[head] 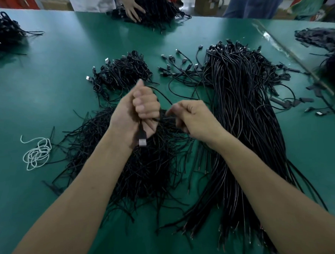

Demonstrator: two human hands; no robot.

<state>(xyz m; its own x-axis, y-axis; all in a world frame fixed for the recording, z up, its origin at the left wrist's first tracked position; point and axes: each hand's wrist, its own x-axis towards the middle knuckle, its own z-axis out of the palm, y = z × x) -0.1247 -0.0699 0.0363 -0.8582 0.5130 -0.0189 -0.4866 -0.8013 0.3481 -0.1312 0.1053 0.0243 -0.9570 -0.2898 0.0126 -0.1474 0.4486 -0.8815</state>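
Black USB cable (141, 134), bunched in the left hand (137, 112) and held in the air above the middle of the green table (47, 83). Fingers curled tight round the cable, thumb up, silver plug (142, 142) poking out below the fist and pointing down toward the wrist. From the top of the fist, a loose run of the same cable arcing over to the right hand (193, 116) – pinched there between thumb and forefinger, other fingers curled in, just beside the left knuckles. Both hands close together but not quite touching.

Directly beneath the hands, a spread heap of short black wires (145, 175). To its right, touching it, a long thick bundle of black cables (243, 105) laid away from the person, bare ends nearest, plugs at the far end. Beyond the hands, a smaller pile of coiled cables (123, 71); between that pile and the long bundle, a few loose cables (179, 67) with their plugs fanned out. Well off to the left, alone on the green, a tangled white cord (37, 152).

At the far edge – another person's hand (133, 10) resting on a further black heap (159, 13). More dark heaps at the far left (2, 32) and far right (321, 38) of the table.
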